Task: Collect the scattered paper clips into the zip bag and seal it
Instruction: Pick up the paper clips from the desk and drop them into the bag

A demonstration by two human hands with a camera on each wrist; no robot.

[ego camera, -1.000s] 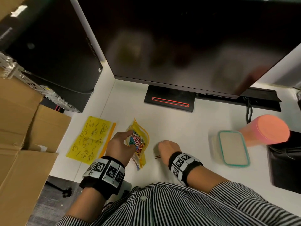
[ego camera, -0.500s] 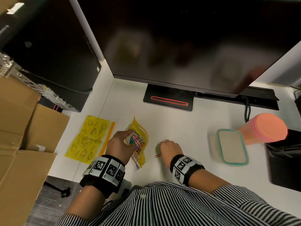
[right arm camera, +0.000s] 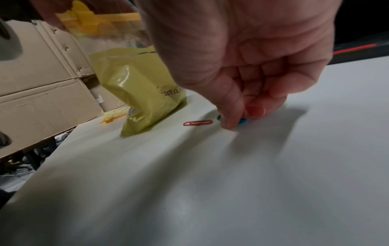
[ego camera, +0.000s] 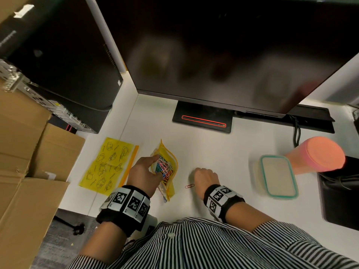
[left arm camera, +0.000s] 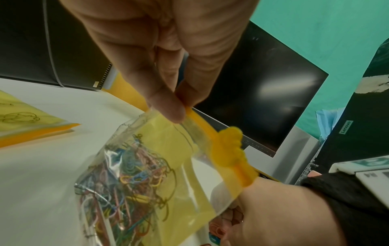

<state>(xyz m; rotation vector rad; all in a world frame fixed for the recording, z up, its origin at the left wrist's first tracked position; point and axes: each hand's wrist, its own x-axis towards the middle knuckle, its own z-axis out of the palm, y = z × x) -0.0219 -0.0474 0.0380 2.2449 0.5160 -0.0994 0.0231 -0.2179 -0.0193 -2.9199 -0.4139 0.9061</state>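
Legibly: "Lenovo" on black tower | zip bag print unreadable

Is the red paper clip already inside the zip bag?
No, the red paper clip lies on the desk, apart from the zip bag and beside the right hand.

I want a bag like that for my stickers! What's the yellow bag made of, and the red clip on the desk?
The zip bag looks like thin, glossy plastic: it crinkles, shines, and the paper clips show through its clear side. The red paper clip is probably bent wire with a coloured coating; the coating looks smooth, but it is too small to be sure.
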